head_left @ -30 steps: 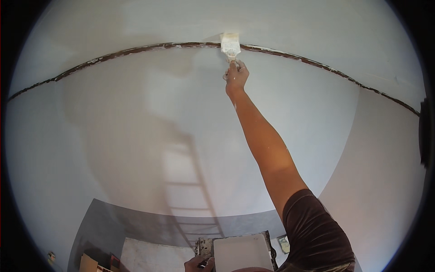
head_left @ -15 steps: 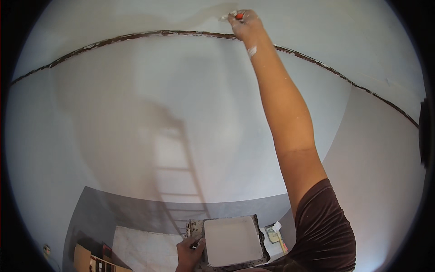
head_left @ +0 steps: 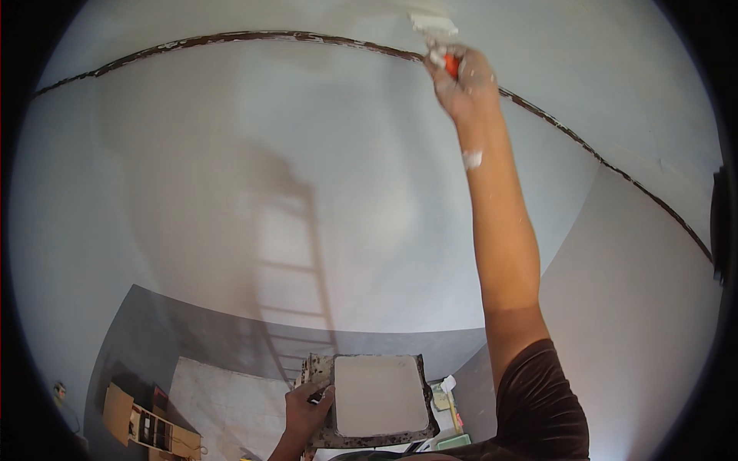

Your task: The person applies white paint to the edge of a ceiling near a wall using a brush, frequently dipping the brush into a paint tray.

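Observation:
Overhead on the right, my right hand (head_left: 467,77) is closed around a paintbrush (head_left: 434,24). Orange shows on its handle between my fingers, and its flat white head lies close to the pale ceiling (head_left: 569,46). White smears mark my forearm and knuckles. Down below, a square tray of off-white paint (head_left: 382,396) sits on a dark-splattered platform (head_left: 323,439). My left hand (head_left: 307,411) is at the platform's left side, its fingers closed on something dark and white that I cannot make out.
A rough dark brown strip (head_left: 254,37) runs where wall and ceiling meet. A ladder's shadow (head_left: 292,269) falls on the pale wall (head_left: 361,192), which has a grey lower band. Beneath stand an open cardboard box (head_left: 119,415) and, right of the tray, a yellow-handled tool (head_left: 452,407).
My right hand and the brush have moved right and lower in the picture, the brush head now pointing up and left. The view has shifted slightly; my left hand stays beside the tray.

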Tool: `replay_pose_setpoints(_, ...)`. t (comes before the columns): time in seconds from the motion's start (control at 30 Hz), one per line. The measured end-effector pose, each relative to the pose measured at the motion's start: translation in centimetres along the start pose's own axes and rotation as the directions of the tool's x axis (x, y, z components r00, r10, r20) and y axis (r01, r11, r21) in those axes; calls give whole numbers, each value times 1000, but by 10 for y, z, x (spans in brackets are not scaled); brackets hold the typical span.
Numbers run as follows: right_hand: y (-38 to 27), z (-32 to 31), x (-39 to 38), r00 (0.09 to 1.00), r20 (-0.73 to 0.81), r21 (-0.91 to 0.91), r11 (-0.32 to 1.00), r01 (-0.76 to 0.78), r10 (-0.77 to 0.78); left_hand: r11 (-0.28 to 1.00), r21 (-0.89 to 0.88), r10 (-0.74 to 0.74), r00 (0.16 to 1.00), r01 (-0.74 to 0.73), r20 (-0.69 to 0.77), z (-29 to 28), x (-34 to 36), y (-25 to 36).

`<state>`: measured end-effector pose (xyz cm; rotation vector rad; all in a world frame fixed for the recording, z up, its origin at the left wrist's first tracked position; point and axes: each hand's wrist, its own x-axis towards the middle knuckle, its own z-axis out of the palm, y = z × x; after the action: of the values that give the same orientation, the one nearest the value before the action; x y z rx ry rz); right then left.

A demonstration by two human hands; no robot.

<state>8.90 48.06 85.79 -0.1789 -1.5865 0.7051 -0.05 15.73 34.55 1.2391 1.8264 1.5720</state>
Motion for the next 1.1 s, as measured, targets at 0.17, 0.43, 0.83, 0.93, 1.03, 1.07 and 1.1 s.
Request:
replay_pose_setpoints(0.17, 27, 39, -5, 919, 49, 769, 572, -284, 391, 999, -36, -15, 999, 14, -30, -3, -1, -16)
replay_pose_setpoints(0.43, 21, 71, 49, 917, -118, 807, 574, -135, 380, 995, -89, 38, 999, -41, -33, 0, -3, 15)
replay_pose_setpoints(0.83, -36, 90, -71, 999, -5, 651, 758, -21, 32, 998, -47, -51, 998, 52, 30, -5, -2, 4)
replay_pose_setpoints(0.93, -49, 89, -106, 991, 47, 659, 742, -127, 127, 999, -29, -22, 1000, 22, -3, -4, -5, 11)
replay_pose_setpoints(1.03, -30, 69, -120, 976, 110, 617, 757, -217, 191, 996, -31, -83, 996, 84, 35, -5, -5, 23)
replay_pose_setpoints(1.07, -19, 61, -118, 976, 103, 602, 769, -215, 193, 992, -33, -122, 991, 124, 58, -7, -4, 27)
replay_pose_setpoints(1.1, -5, 51, -114, 976, 98, 589, 780, -213, 192, 994, -15, -108, 993, 109, 41, -6, -5, 19)
